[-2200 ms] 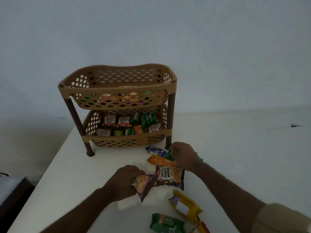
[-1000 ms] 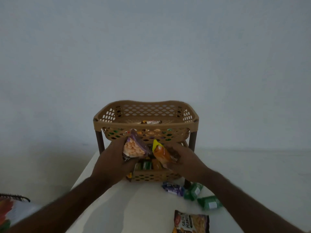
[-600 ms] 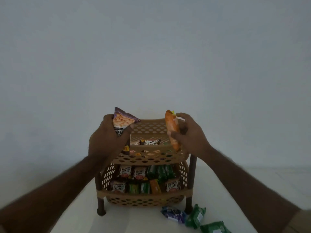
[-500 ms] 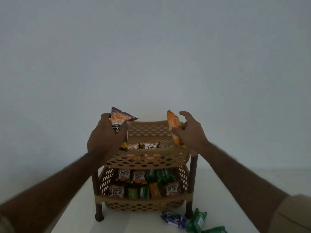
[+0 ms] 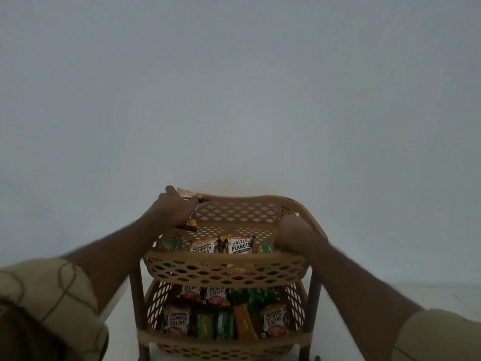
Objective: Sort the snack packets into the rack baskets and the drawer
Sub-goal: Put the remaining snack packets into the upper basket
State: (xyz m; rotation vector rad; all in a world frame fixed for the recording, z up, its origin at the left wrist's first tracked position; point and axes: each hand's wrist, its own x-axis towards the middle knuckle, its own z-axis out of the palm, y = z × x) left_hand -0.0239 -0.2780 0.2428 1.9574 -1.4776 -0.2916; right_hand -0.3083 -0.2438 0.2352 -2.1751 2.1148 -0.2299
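The tan two-tier rack stands in front of me. My left hand [image 5: 173,212] grips a purple-edged peanut packet [image 5: 191,198] over the back-left corner of the top basket [image 5: 223,257]. My right hand [image 5: 294,235] is lowered inside the basket's right end, back of the hand towards me, fingers hidden. A sliver of orange shows beside it; I cannot tell whether it holds anything. Salted peanuts packets [image 5: 240,244] and a green packet [image 5: 170,243] lie in the top basket. The lower basket [image 5: 223,343] holds several peanut, green and orange packets.
The rack stands on a white table [image 5: 346,321] against a plain pale wall. A bit of a green packet [image 5: 317,358] shows on the table at the bottom edge, right of the rack's front leg.
Both hands carried their packets up from the table to the top basket. The right hand has dropped into the basket's right end and the orange packet is now out of sight. My view has moved closer.
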